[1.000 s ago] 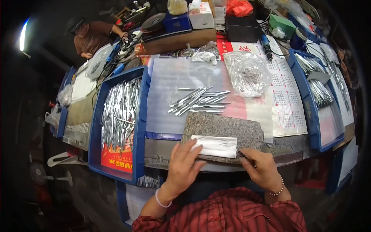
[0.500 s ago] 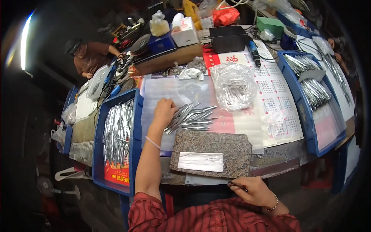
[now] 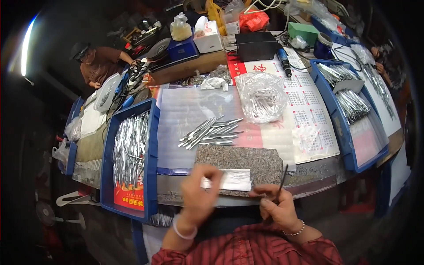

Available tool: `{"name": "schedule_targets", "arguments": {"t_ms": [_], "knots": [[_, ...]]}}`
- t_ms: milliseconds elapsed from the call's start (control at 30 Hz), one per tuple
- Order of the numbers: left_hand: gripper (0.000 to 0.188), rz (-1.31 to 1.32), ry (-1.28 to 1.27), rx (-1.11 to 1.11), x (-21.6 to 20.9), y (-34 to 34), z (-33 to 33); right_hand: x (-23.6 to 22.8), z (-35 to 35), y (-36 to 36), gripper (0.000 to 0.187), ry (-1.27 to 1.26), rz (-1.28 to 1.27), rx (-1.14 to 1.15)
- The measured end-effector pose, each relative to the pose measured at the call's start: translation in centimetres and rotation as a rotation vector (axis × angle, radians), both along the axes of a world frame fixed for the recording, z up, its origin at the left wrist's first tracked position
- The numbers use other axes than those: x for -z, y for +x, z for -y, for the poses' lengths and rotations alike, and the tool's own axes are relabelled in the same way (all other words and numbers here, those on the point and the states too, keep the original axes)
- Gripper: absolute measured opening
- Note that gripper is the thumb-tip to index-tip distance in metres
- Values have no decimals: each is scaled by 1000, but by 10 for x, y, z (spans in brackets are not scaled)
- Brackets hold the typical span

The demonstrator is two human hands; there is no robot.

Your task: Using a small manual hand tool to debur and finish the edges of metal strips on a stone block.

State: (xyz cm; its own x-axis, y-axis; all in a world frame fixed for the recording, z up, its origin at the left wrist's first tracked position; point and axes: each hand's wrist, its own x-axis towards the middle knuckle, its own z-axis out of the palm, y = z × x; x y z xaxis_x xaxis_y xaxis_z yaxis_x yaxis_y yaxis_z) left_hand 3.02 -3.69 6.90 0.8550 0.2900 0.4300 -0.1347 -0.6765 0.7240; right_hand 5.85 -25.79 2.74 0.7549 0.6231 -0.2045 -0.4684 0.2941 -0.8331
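My left hand (image 3: 199, 194), smeared by motion, hangs over the near left corner of a speckled stone slab (image 3: 260, 159). Its fingers look bent, but whether anything is between them cannot be made out. At the slab's near right edge, my right hand (image 3: 280, 210) is closed on a thin dark rod-like tool (image 3: 283, 181), which points upward. A white folded paper strip (image 3: 234, 179) lies on the slab. Just beyond the slab, a loose pile of slim silvery metal pieces (image 3: 212, 132) rests on a clear plastic sheet (image 3: 176, 115).
A blue tray (image 3: 153, 145) of similar metal pieces stands on the left, another blue tray (image 3: 349, 152) on the right. Behind the pile lies a clear bag (image 3: 263, 99) of pieces. A blue-and-black handheld tool (image 3: 285, 62) lies farther back. One person (image 3: 101, 66) works at far left.
My left hand has left the metal pile and come back toward the slab's near left. The tool in my right hand has swung from nearly level to upright.
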Motion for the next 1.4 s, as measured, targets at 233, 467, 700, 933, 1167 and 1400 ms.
{"name": "schedule_targets", "arguments": {"t_ms": [233,467,700,933,1167,1400], "knots": [[27,182,18,196,15,-41,58,1,-17,-20,20,121,38,161],[24,216,-1029,861,-105,-61,2,-1,5,-21,30,89,212,206],[24,257,-907,565,-69,-69,19,-6,8,-28,24,-119,167,-103],[30,234,-638,320,-38,-78,33,-21,6,-11,19,-205,430,-358],[38,266,-316,56,-12,-75,11,-25,9,3,22,-270,478,-462],[25,-184,-791,698,28,-48,13,-11,-9,9,26,-101,446,-659]]}}
